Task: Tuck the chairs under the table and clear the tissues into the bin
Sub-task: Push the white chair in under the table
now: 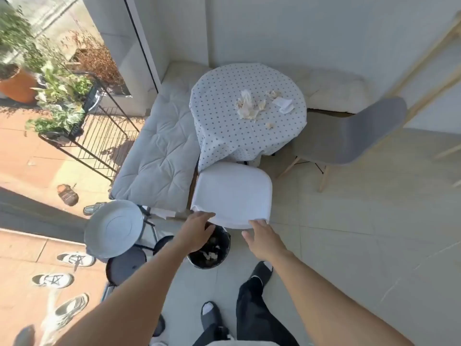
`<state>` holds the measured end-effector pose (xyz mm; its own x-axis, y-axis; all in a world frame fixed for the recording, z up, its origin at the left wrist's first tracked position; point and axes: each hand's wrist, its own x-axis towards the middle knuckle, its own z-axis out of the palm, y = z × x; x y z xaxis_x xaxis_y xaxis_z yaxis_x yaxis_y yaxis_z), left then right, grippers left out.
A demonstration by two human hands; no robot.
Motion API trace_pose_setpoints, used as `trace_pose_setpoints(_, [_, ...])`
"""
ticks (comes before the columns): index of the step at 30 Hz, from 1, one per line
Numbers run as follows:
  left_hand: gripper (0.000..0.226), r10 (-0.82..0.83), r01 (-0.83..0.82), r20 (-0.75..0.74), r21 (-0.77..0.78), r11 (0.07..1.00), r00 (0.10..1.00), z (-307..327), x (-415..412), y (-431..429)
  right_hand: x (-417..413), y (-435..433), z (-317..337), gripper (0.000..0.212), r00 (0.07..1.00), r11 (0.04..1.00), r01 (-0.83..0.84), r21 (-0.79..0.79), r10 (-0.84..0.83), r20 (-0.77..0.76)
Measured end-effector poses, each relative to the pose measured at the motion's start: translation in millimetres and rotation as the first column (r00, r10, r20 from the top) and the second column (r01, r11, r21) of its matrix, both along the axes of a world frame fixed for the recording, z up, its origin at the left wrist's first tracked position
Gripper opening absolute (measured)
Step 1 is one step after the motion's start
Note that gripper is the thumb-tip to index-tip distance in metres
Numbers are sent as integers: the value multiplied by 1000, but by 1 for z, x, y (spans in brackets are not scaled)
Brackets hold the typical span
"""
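Observation:
A round table under a dotted white cloth carries several crumpled tissues near its middle. A white chair stands at the table's near side with its back toward me. My left hand and my right hand both reach to the top edge of that chair's back, fingers spread and touching or nearly touching it; no firm grip shows. A grey chair stands pulled out at the table's right. A black bin with rubbish inside sits on the floor below my left hand.
A pale cushioned bench runs along the table's left and back. A white round lid or basin and dark stools stand at the left. Shoes, a wire rack and plants lie beyond the glass. Tiled floor spreads to the right.

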<state>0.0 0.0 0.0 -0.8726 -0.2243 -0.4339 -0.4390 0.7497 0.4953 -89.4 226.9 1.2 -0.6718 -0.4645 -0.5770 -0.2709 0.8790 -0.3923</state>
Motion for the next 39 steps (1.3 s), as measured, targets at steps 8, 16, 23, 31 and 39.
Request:
trace_pose_setpoints(8, [40, -39, 65, 153, -173, 983, 987, -49, -51, 17, -49, 4, -54, 40, 988, 988, -152, 7, 152, -41])
trace_pose_setpoints(16, [34, 39, 8, 142, -319, 948, 989, -52, -80, 24, -113, -1, -64, 40, 887, 890, -434, 142, 449, -104])
trace_pose_setpoints(23, [38, 103, -53, 121, -359, 932, 987, -46, -117, 32, -141, -1, -65, 36, 850, 864, -481, 145, 501, -164])
trace_pose_setpoints(31, [40, 180, -134, 108, -335, 932, 978, -53, -173, 33, -191, -8, -57, 39, 865, 878, -425, 221, 465, -186])
trace_pose_setpoints(39, [44, 200, -154, 102, -345, 926, 974, -50, -208, 20, -221, -23, -57, 44, 875, 879, -409, 243, 454, -170])
